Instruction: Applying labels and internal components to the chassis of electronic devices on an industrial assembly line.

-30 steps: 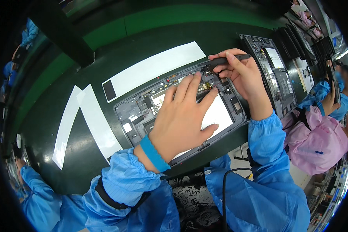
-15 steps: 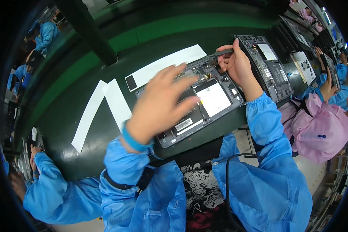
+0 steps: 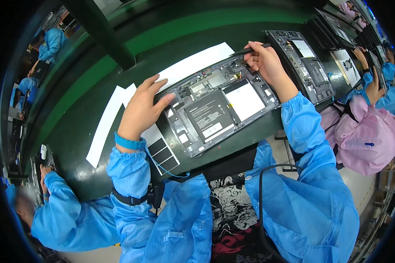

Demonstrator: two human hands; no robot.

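An opened laptop base [image 3: 215,144] lies tilted before me, its circuit board [image 3: 208,83], black battery [image 3: 208,116] and a white sheet [image 3: 245,101] showing. My left hand [image 3: 142,109] is at its left far corner, fingers apart with nothing between them; whether the thumb touches the edge I cannot tell. Over the far right corner, my right hand [image 3: 267,65] pinches a slim black tool [image 3: 253,50], perhaps tweezers. The tool's tip is close to the base's far edge, too small to make out.
White strips [image 3: 106,127] lie on the dark green table [image 3: 74,162], one with black patches [image 3: 162,151] near my left forearm. A second opened laptop base [image 3: 309,65] lies at the right. Co-workers sit on both sides; a green post [image 3: 105,39] stands behind.
My left hand has moved left from over the middle of the laptop base to its left corner, uncovering the battery. My right hand, still pinching the tool, has shifted slightly.
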